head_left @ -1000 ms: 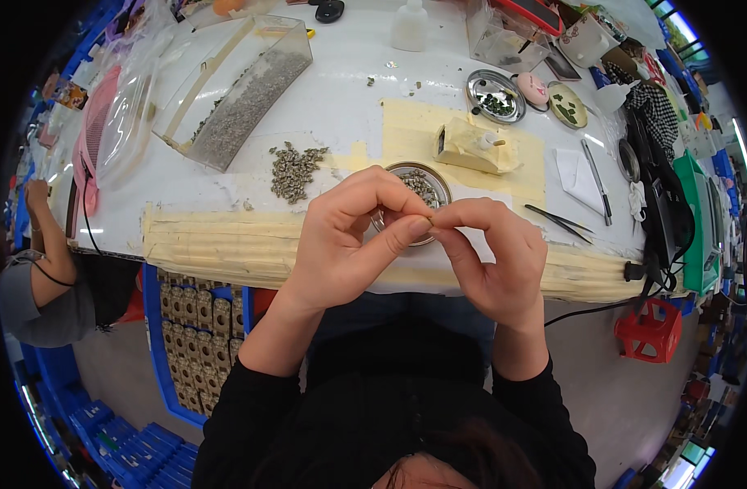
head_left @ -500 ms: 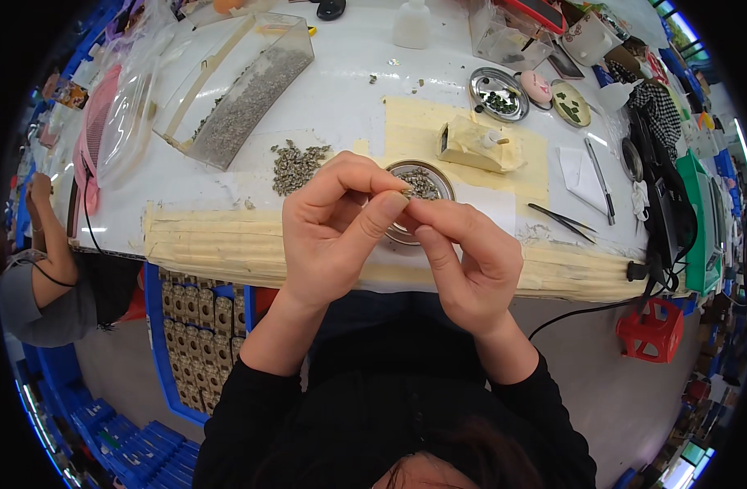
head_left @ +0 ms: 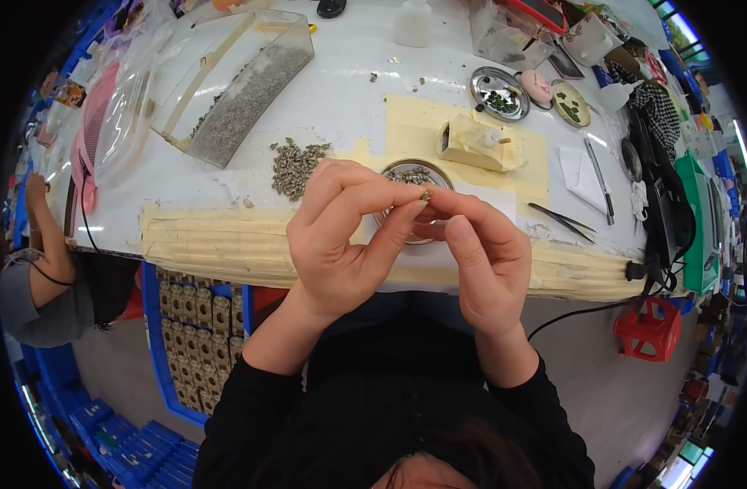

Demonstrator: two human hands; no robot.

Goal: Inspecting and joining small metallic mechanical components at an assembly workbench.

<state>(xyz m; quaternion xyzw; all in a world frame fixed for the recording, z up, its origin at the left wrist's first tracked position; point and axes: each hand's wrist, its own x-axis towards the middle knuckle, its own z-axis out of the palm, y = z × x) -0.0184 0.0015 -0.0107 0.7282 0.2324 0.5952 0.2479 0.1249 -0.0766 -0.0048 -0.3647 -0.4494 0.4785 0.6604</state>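
Note:
A tiny greyish-gold metal piece (head_left: 425, 196) sits at the meeting fingertips of both hands, over the near side of a round dish. My left hand (head_left: 337, 236) pinches it between thumb and index finger. From the other side, my right hand (head_left: 494, 265) is closed against the same piece, index fingertip on it and thumb bent beside that finger. Fingers partly hide the piece, so its exact shape is unclear. Below lies the round metal-rimmed dish (head_left: 447, 181) holding many similar small pieces. Left of it, a loose pile of small metal pieces (head_left: 296, 169) rests on the white table.
A clear bin of grey granules (head_left: 247, 106) stands at back left. Right of the dish are a tape-wrapped block (head_left: 481, 145), black tweezers (head_left: 562, 222), a pen (head_left: 600, 181) and a silver dish with green bits (head_left: 500, 94). A blue crate (head_left: 153, 326) stands below the table edge.
Both hands have shifted slightly right, and the small piece now shows more plainly between the fingertips. My right thumb has moved to the right and up a little.

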